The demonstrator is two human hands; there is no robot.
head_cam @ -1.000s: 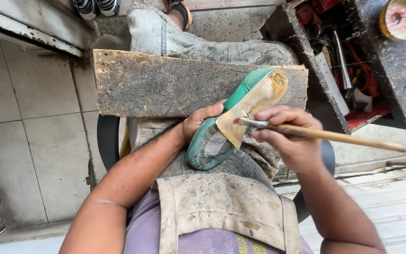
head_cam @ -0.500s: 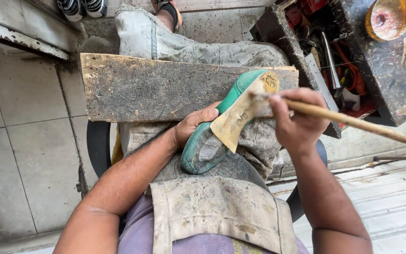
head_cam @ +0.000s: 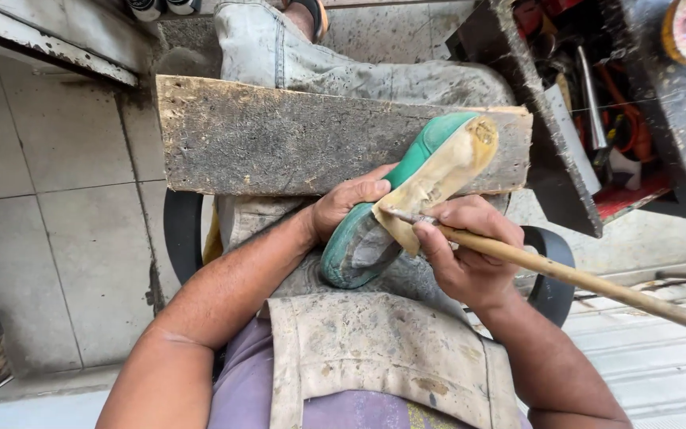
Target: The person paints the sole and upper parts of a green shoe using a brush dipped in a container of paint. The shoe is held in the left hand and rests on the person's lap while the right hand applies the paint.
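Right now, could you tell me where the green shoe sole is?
In the head view, the green shoe sole sits at centre, tilted against the wooden board on the person's lap, between the left hand and the right hand.

A green shoe sole point(head_cam: 395, 210) with a tan insole layer is held sole-side up by the left hand point(head_cam: 347, 205), resting against a worn wooden board point(head_cam: 279, 139) laid across the lap. A long wooden-handled brush point(head_cam: 565, 274) is gripped by the right hand point(head_cam: 466, 254), its tip touching the tan surface. A stained apron point(head_cam: 375, 357) is worn. An open toolbox point(head_cam: 589, 103) is seen at right.
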